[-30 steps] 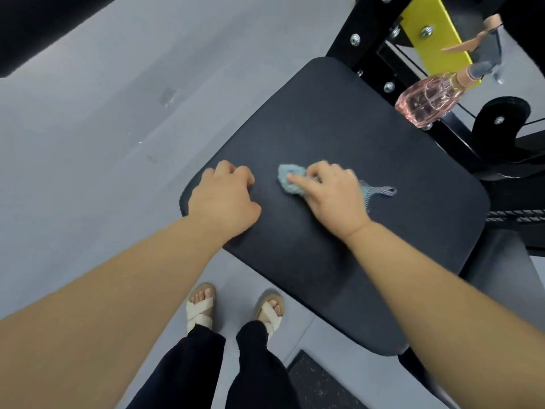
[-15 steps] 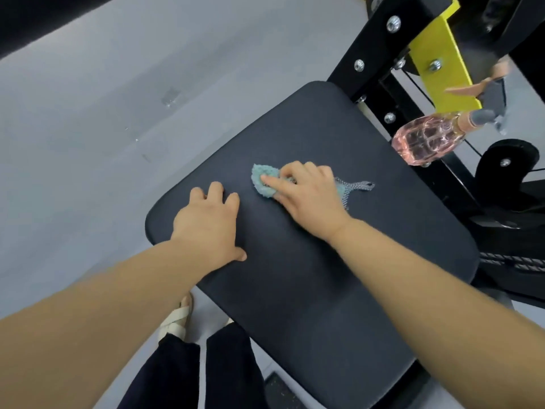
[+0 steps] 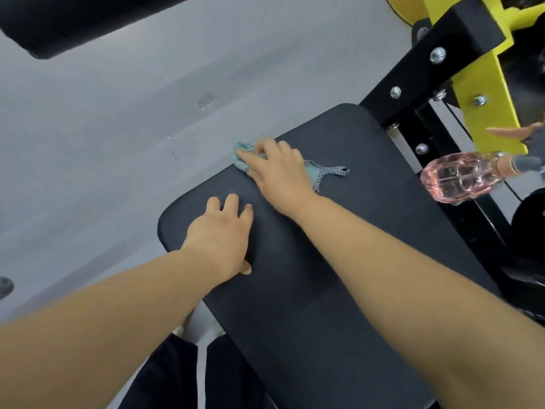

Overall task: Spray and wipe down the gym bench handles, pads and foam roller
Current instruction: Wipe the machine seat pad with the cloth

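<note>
Right hand (image 3: 280,175): fingers fairly straight, pressing cloth (image 3: 320,172) flat at pad's far left edge; motion-blurred. Cloth mostly hidden beneath it, teal tip and mesh tail showing.
Left hand (image 3: 219,237): flat on pad (image 3: 339,276), holding nothing.
Bottle (image 3: 460,178): pink, by frame (image 3: 413,84); nozzle cut off.
Roller (image 3: 73,22): top left, cropped.

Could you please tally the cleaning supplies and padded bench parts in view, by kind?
Cloths: 1, the teal cloth under the right hand
Spray bottles: 1, the pink spray bottle
Flat pads: 1, the black pad
Rollers: 1, the black roller at top left
Total: 4
</note>
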`<action>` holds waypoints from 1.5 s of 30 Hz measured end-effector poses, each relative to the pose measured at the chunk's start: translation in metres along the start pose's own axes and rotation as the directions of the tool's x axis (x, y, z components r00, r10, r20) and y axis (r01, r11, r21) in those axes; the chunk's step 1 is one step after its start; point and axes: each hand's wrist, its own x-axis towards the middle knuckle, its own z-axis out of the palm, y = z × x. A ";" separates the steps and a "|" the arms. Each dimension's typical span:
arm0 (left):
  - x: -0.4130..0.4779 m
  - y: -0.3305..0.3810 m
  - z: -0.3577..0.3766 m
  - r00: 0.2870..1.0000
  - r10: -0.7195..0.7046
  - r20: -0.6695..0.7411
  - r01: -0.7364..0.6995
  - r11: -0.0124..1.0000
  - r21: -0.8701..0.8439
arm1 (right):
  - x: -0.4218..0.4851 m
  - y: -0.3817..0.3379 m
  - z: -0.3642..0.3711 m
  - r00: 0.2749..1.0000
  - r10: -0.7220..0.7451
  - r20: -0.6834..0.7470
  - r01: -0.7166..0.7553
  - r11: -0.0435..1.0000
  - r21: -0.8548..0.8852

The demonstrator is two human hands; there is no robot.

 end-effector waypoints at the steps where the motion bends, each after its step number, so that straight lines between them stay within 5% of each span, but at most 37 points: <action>1: 0.000 0.000 0.000 1.000 -0.001 0.001 0.001 1.000 -0.011 | 0.001 0.015 -0.005 1.000 -0.021 -0.003 0.021 0.999 -0.037; 3: 0.000 -0.002 0.002 1.000 -0.006 0.000 0.006 1.000 -0.024 | 0.008 0.056 -0.015 0.976 0.217 -0.012 -0.216 0.963 -0.164; 5: 0.000 -0.001 0.004 1.000 -0.005 -0.001 0.005 0.999 -0.036 | 0.008 0.102 -0.030 0.820 0.555 -0.137 -0.572 0.799 -0.186; 7: 0.000 -0.003 0.004 1.000 -0.007 -0.014 0.006 0.999 -0.043 | 0.008 0.112 -0.037 0.676 0.707 -0.207 -0.737 0.657 -0.159; 9: -0.002 -0.006 0.005 1.000 0.004 -0.030 -0.005 0.999 -0.053 | 0.011 0.087 -0.028 0.682 0.708 -0.181 -0.731 0.662 -0.165; 11: -0.001 -0.008 0.006 0.999 0.025 -0.049 -0.028 0.997 -0.068 | 0.005 0.042 -0.011 0.774 0.623 -0.110 -0.633 0.764 -0.129; 14: -0.005 -0.020 0.007 0.992 0.057 -0.113 -0.078 0.980 -0.186 | -0.028 -0.018 0.003 0.951 0.306 -0.047 -0.308 0.950 -0.048; 17: -0.014 -0.047 0.014 0.971 0.007 -0.239 -0.133 0.848 -0.514 | -0.054 -0.008 -0.007 0.998 0.038 -0.053 -0.043 0.995 -0.093; 19: -0.024 -0.067 0.031 0.938 -0.145 -0.316 -0.098 0.762 -0.641 | -0.057 0.003 -0.008 0.984 0.127 -0.128 -0.148 0.974 -0.173; 21: -0.034 -0.083 0.051 0.888 -0.327 -0.323 0.001 0.704 -0.710 | -0.051 -0.007 -0.001 0.902 0.377 -0.210 -0.415 0.891 -0.183; 24: -0.041 -0.090 0.071 0.909 -0.383 -0.166 0.081 0.551 -0.831 | -0.031 -0.055 0.016 0.749 0.633 -0.192 -0.659 0.741 -0.128; 26: -0.045 -0.092 0.076 0.947 -0.313 -0.075 0.032 0.326 -0.945 | -0.027 -0.097 0.031 0.797 0.600 -0.072 -0.604 0.785 -0.138; 30: -0.050 -0.097 0.077 0.975 -0.213 0.069 0.057 -0.063 -0.996 | -0.056 -0.162 0.049 0.959 0.280 -0.054 -0.283 0.957 -0.060; 33: -0.058 -0.102 0.071 0.978 -0.176 0.112 0.102 -0.064 -0.993 | -0.095 -0.141 0.030 0.983 0.179 -0.042 -0.182 0.977 -0.115; 36: -0.067 -0.095 0.063 0.987 -0.139 0.084 0.093 0.057 -0.994 | -0.131 -0.090 0.000 0.858 0.455 -0.240 -0.502 0.842 -0.198; 39: -0.071 -0.087 0.063 0.989 -0.124 0.083 0.095 0.099 -0.990 | -0.129 -0.086 0.003 0.528 0.792 -0.306 -0.843 0.534 -0.071; 40: -0.073 -0.084 0.064 0.990 -0.125 0.067 0.081 0.111 -0.990 | -0.119 -0.100 0.012 0.481 0.819 -0.312 -0.868 0.495 -0.040; 41: -0.074 -0.082 0.066 0.989 -0.138 0.048 0.063 0.108 -0.992 | -0.108 -0.120 0.021 0.508 0.800 -0.320 -0.847 0.531 -0.016; 45: -0.076 -0.080 0.076 0.985 -0.173 0.014 0.029 0.087 -0.996 | -0.087 -0.184 0.052 0.868 0.456 -0.195 -0.481 0.870 -0.107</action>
